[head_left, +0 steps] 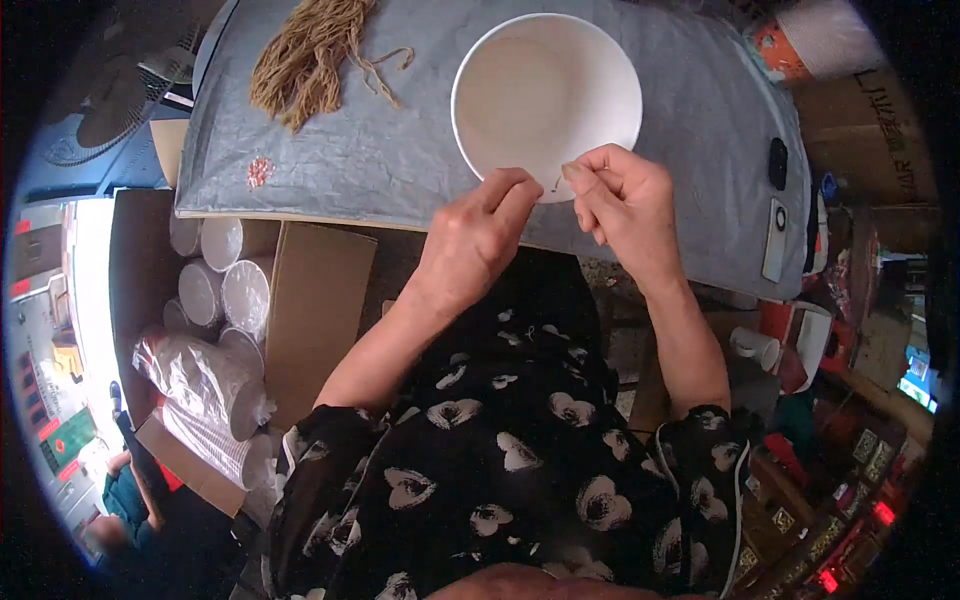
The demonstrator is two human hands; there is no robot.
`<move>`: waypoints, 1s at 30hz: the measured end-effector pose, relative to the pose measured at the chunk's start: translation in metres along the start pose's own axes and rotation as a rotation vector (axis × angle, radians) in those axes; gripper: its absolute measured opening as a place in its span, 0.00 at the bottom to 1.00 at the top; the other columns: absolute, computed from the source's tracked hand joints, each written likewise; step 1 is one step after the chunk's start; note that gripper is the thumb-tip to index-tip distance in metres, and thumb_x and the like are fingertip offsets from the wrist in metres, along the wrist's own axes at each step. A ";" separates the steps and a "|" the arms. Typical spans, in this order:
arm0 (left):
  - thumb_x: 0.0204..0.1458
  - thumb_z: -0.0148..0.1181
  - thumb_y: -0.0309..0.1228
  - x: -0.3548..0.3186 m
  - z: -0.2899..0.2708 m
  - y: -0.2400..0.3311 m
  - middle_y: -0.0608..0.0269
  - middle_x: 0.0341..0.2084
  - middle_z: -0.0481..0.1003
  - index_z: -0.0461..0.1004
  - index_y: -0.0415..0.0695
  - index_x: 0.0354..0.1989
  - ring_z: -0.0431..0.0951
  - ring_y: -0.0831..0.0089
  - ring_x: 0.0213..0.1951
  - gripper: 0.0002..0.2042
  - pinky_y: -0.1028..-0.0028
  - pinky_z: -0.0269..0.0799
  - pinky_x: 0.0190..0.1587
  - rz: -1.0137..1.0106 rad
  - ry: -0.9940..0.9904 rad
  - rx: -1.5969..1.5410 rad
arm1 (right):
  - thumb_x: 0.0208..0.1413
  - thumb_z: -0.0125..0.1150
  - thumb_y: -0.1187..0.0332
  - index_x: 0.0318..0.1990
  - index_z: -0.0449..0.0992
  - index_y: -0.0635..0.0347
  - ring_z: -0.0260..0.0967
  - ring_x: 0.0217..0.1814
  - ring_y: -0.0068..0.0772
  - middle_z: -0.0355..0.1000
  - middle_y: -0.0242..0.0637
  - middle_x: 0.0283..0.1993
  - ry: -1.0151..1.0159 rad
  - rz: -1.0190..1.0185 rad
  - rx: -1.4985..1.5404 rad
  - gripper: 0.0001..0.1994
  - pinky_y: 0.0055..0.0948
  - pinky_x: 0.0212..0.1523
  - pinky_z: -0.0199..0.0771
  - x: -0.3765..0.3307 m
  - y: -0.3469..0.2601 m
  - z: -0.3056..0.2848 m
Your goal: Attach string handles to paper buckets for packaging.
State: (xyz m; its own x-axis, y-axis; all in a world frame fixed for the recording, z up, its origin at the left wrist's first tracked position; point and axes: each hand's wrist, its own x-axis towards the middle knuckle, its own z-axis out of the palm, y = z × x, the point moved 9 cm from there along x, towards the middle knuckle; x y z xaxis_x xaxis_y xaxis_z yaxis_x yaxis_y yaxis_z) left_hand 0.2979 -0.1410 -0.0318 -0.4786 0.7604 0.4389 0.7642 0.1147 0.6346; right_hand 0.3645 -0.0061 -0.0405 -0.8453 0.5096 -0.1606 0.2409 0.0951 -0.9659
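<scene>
Near edge of tabletop (400, 170): both hands meeting over the bowl's near rim, forearms coming up from the lower edge.
Left hand (478, 235): closed narrow, thumb and forefinger pinched at the tips just beside the bowl rim; what lies between them too small to tell, perhaps a thin strand.
Right hand (622, 200): closed narrow, fingers curled, thumb and forefinger pinching a thin dark thread-like bit (556, 184) at the rim.
Bowl (545, 95): white, round, deep, plain inside, empty as far as seen; upright on the grey cloth, toward the far right part of the tabletop, near rim hidden partly by the fingertips.
Step in hand, as judged: fine work on something very small between the two pinches, right at the bowl's near rim.
Doing it well: keep both pinches close together and low over the rim; move from the fingertips only; keep wrists steady above the tabletop edge; avoid nudging the light bowl.
Risk: small piece slipping from the pinch and lost on the cloth.
Tan cords (310, 55): loose bundle at the far left part of the tabletop, well apart from the hands.
Stacked cups (215, 290): white, below the tabletop's left near corner, some wrapped in clear plastic.
</scene>
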 end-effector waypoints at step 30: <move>0.51 0.57 0.20 0.002 -0.001 -0.001 0.59 0.40 0.75 0.72 0.42 0.40 0.81 0.56 0.31 0.09 0.62 0.79 0.30 0.020 0.032 -0.031 | 0.63 0.58 0.70 0.33 0.74 0.64 0.59 0.16 0.11 0.70 0.27 0.18 0.051 0.034 -0.069 0.08 0.17 0.16 0.55 -0.001 0.006 -0.005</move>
State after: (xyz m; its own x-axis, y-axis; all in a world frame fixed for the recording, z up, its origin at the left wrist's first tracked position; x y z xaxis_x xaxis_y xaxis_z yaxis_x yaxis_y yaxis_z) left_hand 0.2964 -0.1406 -0.0308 -0.4775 0.7416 0.4712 0.7601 0.0795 0.6450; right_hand 0.3689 -0.0015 -0.0448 -0.8113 0.5559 -0.1809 0.3030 0.1351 -0.9434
